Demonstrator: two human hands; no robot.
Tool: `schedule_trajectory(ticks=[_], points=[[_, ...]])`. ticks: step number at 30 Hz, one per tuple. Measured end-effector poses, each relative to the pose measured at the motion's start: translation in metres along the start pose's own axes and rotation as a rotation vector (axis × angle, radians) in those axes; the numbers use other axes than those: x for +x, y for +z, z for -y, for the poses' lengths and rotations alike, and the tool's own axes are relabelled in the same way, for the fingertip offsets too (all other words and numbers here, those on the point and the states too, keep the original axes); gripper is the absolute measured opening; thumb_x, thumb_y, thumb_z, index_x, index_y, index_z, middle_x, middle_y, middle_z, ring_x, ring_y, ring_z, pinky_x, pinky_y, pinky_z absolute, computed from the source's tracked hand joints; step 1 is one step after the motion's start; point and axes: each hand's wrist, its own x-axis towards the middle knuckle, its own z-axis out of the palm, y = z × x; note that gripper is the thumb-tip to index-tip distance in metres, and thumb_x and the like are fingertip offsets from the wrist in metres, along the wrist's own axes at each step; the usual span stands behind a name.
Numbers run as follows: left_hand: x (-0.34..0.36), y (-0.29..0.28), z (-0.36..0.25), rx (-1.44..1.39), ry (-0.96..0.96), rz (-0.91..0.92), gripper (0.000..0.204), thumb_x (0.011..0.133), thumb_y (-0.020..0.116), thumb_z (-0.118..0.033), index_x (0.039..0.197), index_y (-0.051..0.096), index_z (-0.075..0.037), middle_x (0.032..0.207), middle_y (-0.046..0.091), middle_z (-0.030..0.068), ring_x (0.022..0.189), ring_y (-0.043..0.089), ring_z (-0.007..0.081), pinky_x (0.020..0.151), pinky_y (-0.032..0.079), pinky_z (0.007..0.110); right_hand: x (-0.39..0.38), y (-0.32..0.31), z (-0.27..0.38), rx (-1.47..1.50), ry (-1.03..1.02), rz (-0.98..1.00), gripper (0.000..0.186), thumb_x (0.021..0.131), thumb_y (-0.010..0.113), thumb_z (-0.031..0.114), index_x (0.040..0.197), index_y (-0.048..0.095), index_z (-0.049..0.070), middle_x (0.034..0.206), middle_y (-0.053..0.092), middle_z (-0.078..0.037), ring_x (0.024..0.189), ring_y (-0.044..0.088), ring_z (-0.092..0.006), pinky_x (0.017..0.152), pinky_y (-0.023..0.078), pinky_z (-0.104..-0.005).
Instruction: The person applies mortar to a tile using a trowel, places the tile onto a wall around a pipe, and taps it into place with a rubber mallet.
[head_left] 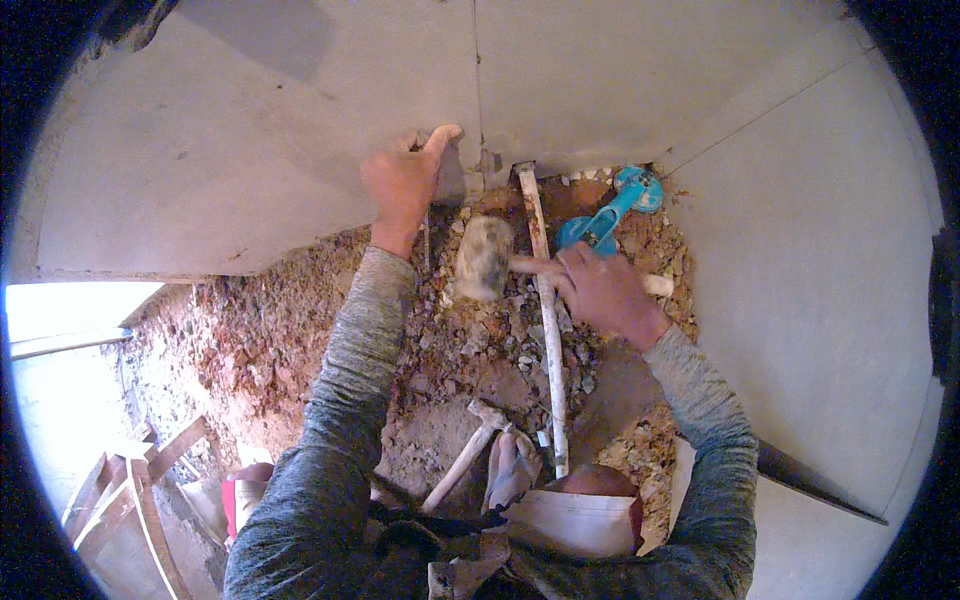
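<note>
My left hand (403,185) presses on the edge of a large grey tile (250,150), thumb up at its corner near the joint. My right hand (605,292) grips the wooden handle of a rubber mallet (484,258), whose blurred head hangs over the rubble just below the tile corner. A white pipe (548,330) runs from the tile joint down toward me, passing under the mallet handle. A blue tool (612,212) lies on the rubble just beyond my right hand.
Reddish gravel and rubble (280,340) fill the untiled patch. A second hammer (470,455) with a wooden handle lies near my body, beside a cloth glove (510,470). Grey tiles (820,260) cover the right side. Wooden pieces (140,490) lie lower left.
</note>
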Motion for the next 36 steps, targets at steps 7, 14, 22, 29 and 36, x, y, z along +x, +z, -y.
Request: schedule_trajectory(ticks=[7, 14, 22, 29, 36], points=[[0.007, 0.006, 0.019, -0.021, -0.067, 0.046, 0.062, 0.070, 0.078, -0.052, 0.044, 0.050, -0.003, 0.044, 0.041, 0.0175, 0.040, 0.027, 0.0274, 0.040, 0.029, 0.042, 0.049, 0.001, -0.035, -0.037, -0.178, 0.019, 0.029, 0.088, 0.059, 0.037, 0.090, 0.061, 0.008, 0.080, 0.064, -0.011, 0.067, 0.065, -0.0301, 0.053, 0.051, -0.0426], [0.013, -0.014, -0.004, -0.069, -0.164, 0.130, 0.062, 0.075, 0.076, -0.050, 0.045, 0.051, -0.001, 0.041, 0.037, 0.0152, 0.039, 0.026, 0.0232, 0.040, 0.028, 0.042, 0.089, 0.033, -0.063, -0.205, -0.258, -0.176, 0.029, 0.085, 0.062, 0.041, 0.093, 0.065, 0.014, 0.075, 0.063, -0.005, 0.066, 0.065, -0.0249, 0.053, 0.052, -0.0388], [0.014, -0.014, -0.006, -0.081, -0.104, 0.138, 0.058, 0.076, 0.075, -0.049, 0.047, 0.054, -0.003, 0.044, 0.042, 0.0173, 0.038, 0.031, 0.0277, 0.040, 0.031, 0.042, 0.101, 0.022, -0.072, -0.138, -0.271, -0.113, 0.025, 0.086, 0.061, 0.040, 0.089, 0.064, 0.015, 0.074, 0.062, -0.005, 0.066, 0.064, -0.0273, 0.053, 0.053, -0.0399], [0.014, -0.017, -0.003, 0.004, -0.048, 0.096, 0.057, 0.075, 0.073, -0.055, 0.050, 0.060, -0.005, 0.049, 0.051, 0.0180, 0.039, 0.044, 0.0324, 0.042, 0.037, 0.042, 0.114, 0.030, -0.076, -0.029, -0.159, 0.062, 0.033, 0.087, 0.058, 0.045, 0.088, 0.063, 0.013, 0.075, 0.066, -0.009, 0.068, 0.066, -0.0292, 0.054, 0.052, -0.0443], [0.023, -0.023, -0.006, 0.063, -0.064, 0.137, 0.055, 0.078, 0.068, -0.057, 0.058, 0.067, -0.006, 0.053, 0.057, 0.0170, 0.043, 0.053, 0.0343, 0.044, 0.042, 0.043, 0.101, 0.034, -0.077, -0.081, -0.190, -0.122, 0.041, 0.085, 0.058, 0.051, 0.090, 0.064, 0.010, 0.075, 0.066, -0.011, 0.069, 0.066, -0.0312, 0.055, 0.052, -0.0450]])
